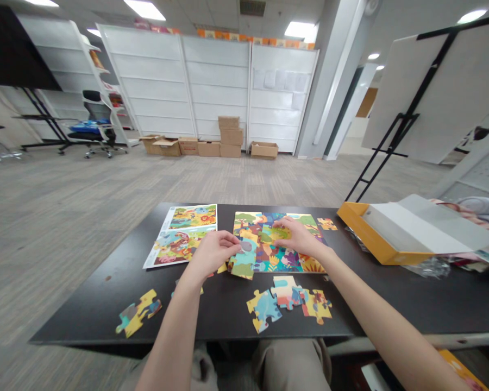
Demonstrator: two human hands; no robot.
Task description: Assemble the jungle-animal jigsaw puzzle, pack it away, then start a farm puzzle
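Cardboard puzzle [277, 255] mostly joined; our left hand [212, 252] pinches a piece [244, 264]; right hand [299, 236] rests flat, fingers apart; loose pieces [287, 301] lie near, unplaced.

Table [106, 304] near; part-built puzzle [285, 260] lies at its middle, toward the far edge; picture sheet [179, 239] flat just left of it; joined section [244, 263] overlaps the puzzle's left near corner, pinched by the left hand [212, 252], which lies between sheet and puzzle; right hand [299, 236] rests flat on the puzzle's far half; lone piece [327, 223] just right of the puzzle's far corner; linked pieces [289, 301] before the puzzle, near the front edge; another linked pair [138, 312] well apart at front left; box [362, 233] at the table's right, a board [424, 222] lying across it; cartons [228, 136] on the floor far behind, against the wall; chair [95, 127] far left; easel [399, 125] behind the box.
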